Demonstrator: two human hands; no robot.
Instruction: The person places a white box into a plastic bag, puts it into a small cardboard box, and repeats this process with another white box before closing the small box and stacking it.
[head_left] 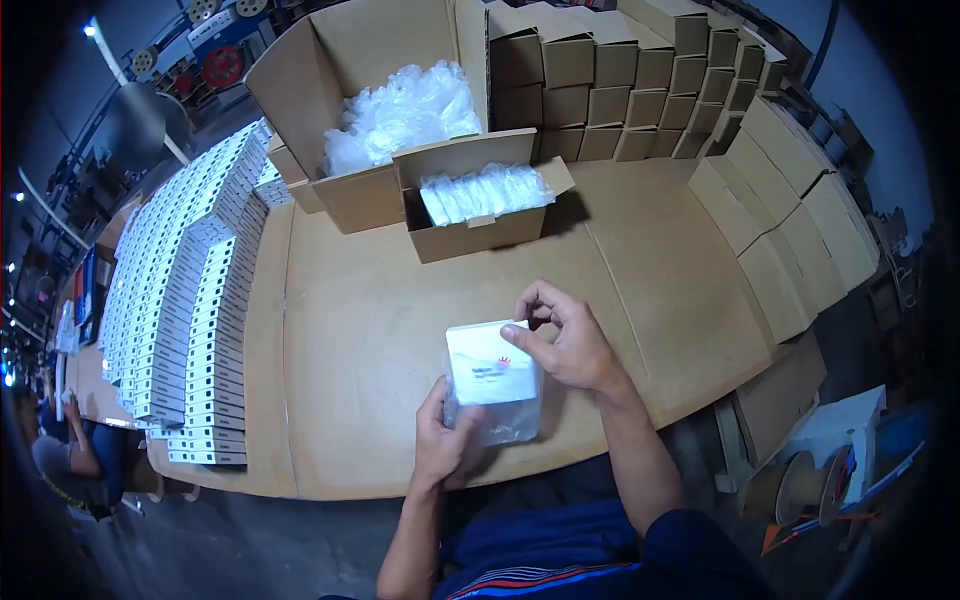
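Note:
A flat white box with a small red logo and grey print is held just above the table's near part. Its lower part sits in a clear plastic bag, whose loose end hangs toward me. My left hand is closed on the bag and box at the lower left, thumb on the front. At the top right corner, my right hand is closed, its thumb pressed on the box's face and its fingers curled behind the edge.
An open brown carton with bubble-wrapped packs stands ahead. Behind it is a larger box of clear plastic bags. White boxes are stacked left, brown cartons behind and right. Another person is at far left.

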